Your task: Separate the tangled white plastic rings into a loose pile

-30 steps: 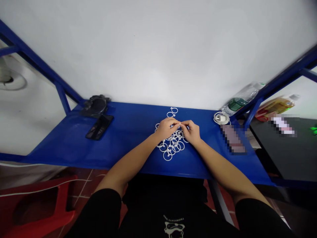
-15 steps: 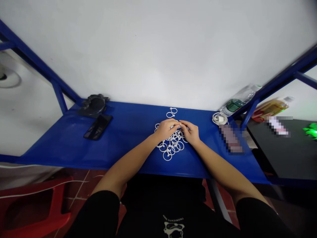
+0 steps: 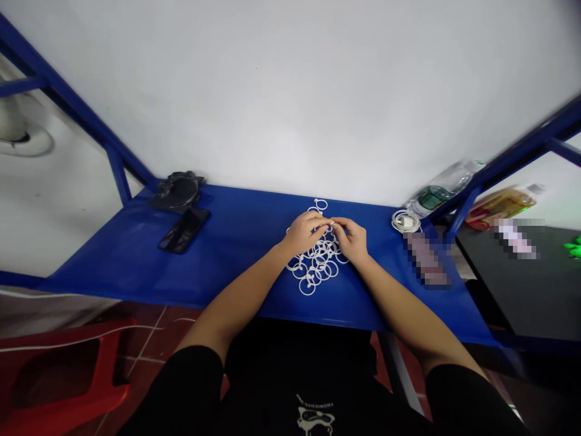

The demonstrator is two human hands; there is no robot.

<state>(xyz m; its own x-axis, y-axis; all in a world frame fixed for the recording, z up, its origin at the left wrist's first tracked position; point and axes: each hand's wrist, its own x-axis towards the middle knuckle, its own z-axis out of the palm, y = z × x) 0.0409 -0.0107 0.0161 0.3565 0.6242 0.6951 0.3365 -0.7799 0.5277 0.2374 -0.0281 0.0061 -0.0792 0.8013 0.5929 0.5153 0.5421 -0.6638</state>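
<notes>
My left hand (image 3: 305,234) and my right hand (image 3: 351,238) meet over a loose pile of thin white rings (image 3: 319,270) on the blue table. Each hand is closed in a pinch, fingertips almost touching. Between them is a small white part (image 3: 332,223), which looks like the eyelet of one such ring; the fingers cover most of it. Small knobs or eyelets show on several rings in the pile. Beyond my fingers, towards the wall, lie two more white rings (image 3: 321,204), the nearer one partly hidden by my left hand.
At the left of the blue table (image 3: 245,242) lie a black phone (image 3: 184,230) and a crumpled black bag (image 3: 178,190). A coiled white cable (image 3: 405,222), a blurred-out flat object (image 3: 426,259) and a plastic bottle (image 3: 431,198) are at the right. A red stool (image 3: 106,375) stands below left.
The camera view has tilted slightly. Both hands stay pinched together over the pile, with only a small shift of the fingers, and the left hand hides more of the nearer far ring.
</notes>
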